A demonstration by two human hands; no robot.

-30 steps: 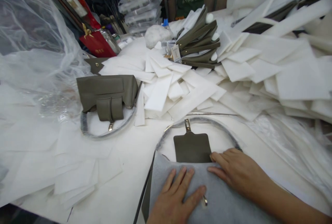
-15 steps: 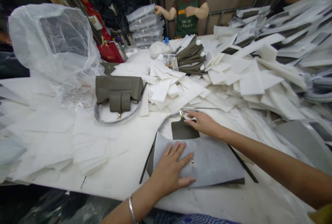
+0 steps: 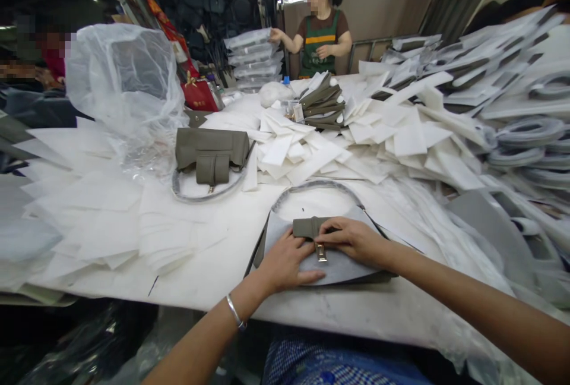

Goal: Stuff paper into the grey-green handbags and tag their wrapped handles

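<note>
A dark olive handbag lies in front of me, its body under a grey protective sheet (image 3: 351,273). Its wrapped handle (image 3: 314,185) arches away from me. My left hand (image 3: 285,263) rests flat on the sheet, fingers spread, with some fingertips at the flap's near edge. The olive flap (image 3: 305,228) is folded over the sheet towards me. At its tab, just above the metal clasp (image 3: 321,252), my right hand (image 3: 356,241) pinches with thumb and fingers. The bag's lock under the clasp is hidden.
Another olive handbag (image 3: 212,142) sits further left. White foam sheets (image 3: 316,156) are heaped behind, and more white sheets (image 3: 102,212) lie left beside a clear plastic bag (image 3: 124,70). Wrapped handles (image 3: 525,141) pile up at right. A co-worker (image 3: 320,37) stands across the table.
My right hand has brought the flap over from beyond the bag onto the grey sheet, clasp now pointing towards me. My left hand stays flat on the bag. The view has tilted up slightly.
</note>
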